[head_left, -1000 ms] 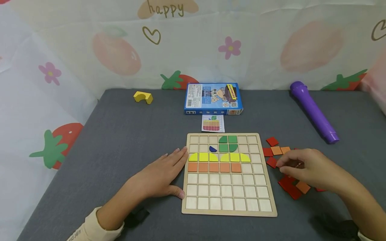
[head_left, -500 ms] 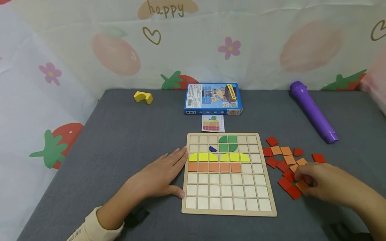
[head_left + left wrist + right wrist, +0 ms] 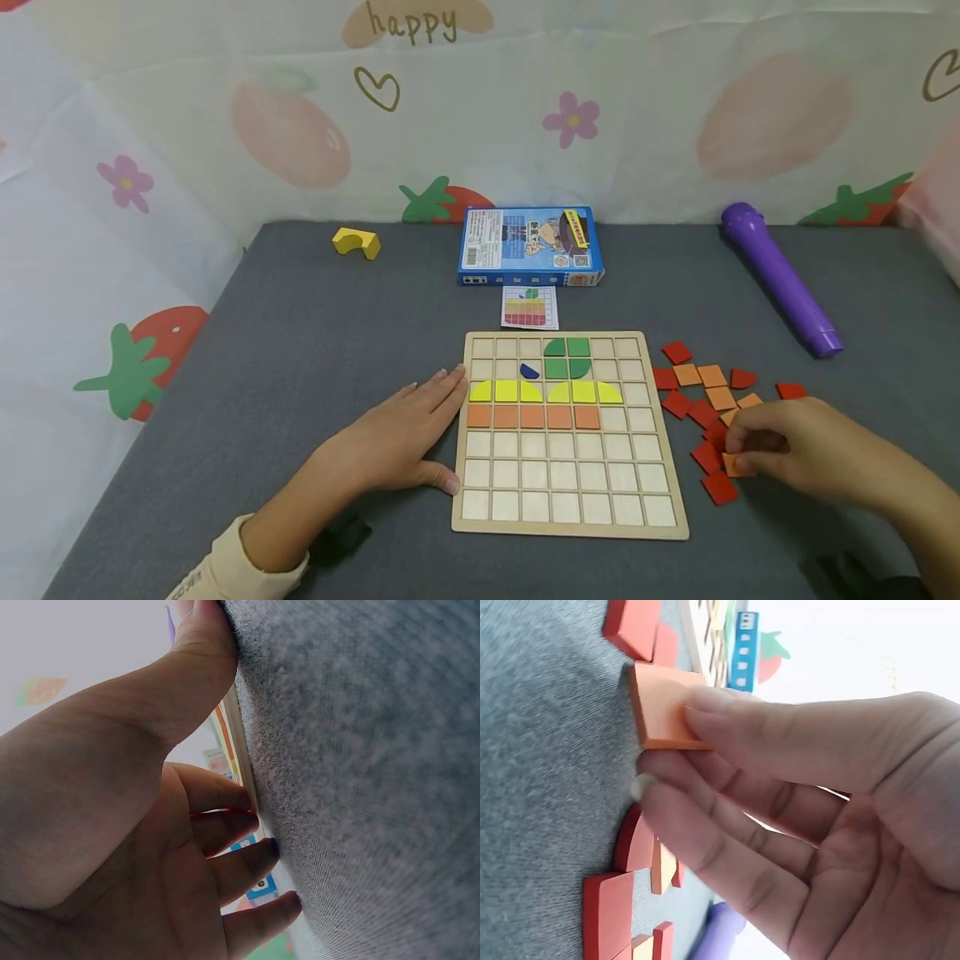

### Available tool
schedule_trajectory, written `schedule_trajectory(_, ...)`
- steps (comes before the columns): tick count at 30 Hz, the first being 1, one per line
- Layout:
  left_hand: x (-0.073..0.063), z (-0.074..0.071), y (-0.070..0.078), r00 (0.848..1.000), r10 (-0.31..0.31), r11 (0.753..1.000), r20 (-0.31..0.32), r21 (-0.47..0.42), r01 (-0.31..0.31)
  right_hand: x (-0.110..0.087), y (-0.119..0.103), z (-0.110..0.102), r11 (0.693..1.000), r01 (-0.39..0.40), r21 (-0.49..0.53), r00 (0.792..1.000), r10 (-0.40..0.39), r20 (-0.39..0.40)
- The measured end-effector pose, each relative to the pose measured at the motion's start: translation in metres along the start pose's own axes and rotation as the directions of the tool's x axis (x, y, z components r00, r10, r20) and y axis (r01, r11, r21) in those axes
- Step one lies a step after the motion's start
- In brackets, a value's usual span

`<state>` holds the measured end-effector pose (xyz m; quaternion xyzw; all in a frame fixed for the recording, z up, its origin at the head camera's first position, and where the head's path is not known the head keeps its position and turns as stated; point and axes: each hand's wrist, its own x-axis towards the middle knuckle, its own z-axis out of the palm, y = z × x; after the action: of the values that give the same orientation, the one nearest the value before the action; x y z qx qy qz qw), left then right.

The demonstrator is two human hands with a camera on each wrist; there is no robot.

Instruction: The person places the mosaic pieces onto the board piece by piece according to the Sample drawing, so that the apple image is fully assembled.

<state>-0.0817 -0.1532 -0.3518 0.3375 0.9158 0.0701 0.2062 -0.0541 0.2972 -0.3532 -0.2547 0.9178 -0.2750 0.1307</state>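
My right hand [image 3: 806, 446] pinches an orange square tile [image 3: 738, 467] between thumb and fingers, low over the loose pile right of the board. In the right wrist view that tile [image 3: 664, 709] is tipped up, its lower edge near the grey cloth. Red tiles [image 3: 720, 488] and other orange tiles [image 3: 711, 376] lie around it. My left hand [image 3: 397, 442] rests with fingers extended against the left edge of a wooden grid board [image 3: 570, 529]. Green, blue, yellow and orange pieces [image 3: 532, 417] fill part of its upper rows. In the left wrist view the fingers [image 3: 247, 870] touch the cloth.
A pattern card [image 3: 529, 308] lies behind the board, against a blue box [image 3: 528, 246]. At the back left sits a yellow arch block [image 3: 356, 242]. A purple microphone-shaped object [image 3: 782, 279] lies at the back right. A printed cloth [image 3: 480, 108] hangs behind the table.
My right hand has moved from the left of the pile toward its near side and shifted an orange tile slightly left. One red tile has slid nearer. My left hand has stayed put.
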Motion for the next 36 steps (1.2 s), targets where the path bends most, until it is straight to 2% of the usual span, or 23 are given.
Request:
schedule_trajectory(6,0.000,0.000,0.000,1.000,-0.005,1.000,0.003,0.005,0.005,0.002,-0.002,-0.004,0.994,-0.075,0.075,0.997,0.077,-0.028)
schedule_trajectory(10,0.000,-0.001,0.000,1.000,-0.006,1.000,0.005,0.007,0.006,0.005,-0.004,-0.007,0.973,-0.154,0.173,0.987,0.158,-0.009)
schedule_trajectory(13,0.000,-0.001,0.000,1.000,0.000,1.000,0.001,0.001,0.000,0.007,-0.004,-0.009,0.956,-0.180,0.230,0.983,0.185,0.002)
schedule_trajectory(20,-0.001,-0.001,0.000,1.000,0.006,1.000,-0.002,-0.005,-0.006,0.017,-0.007,-0.010,0.945,-0.221,0.241,0.974,0.226,0.008)
schedule_trajectory(29,-0.001,-0.001,0.001,1.000,0.000,1.000,-0.004,-0.011,0.000,0.032,-0.011,-0.008,0.919,-0.194,0.343,0.981,0.188,0.051)
schedule_trajectory(36,-0.001,-0.002,0.001,1.000,0.000,1.000,-0.001,-0.016,0.000,0.045,-0.016,-0.006,0.927,-0.174,0.332,0.985,0.164,0.059)
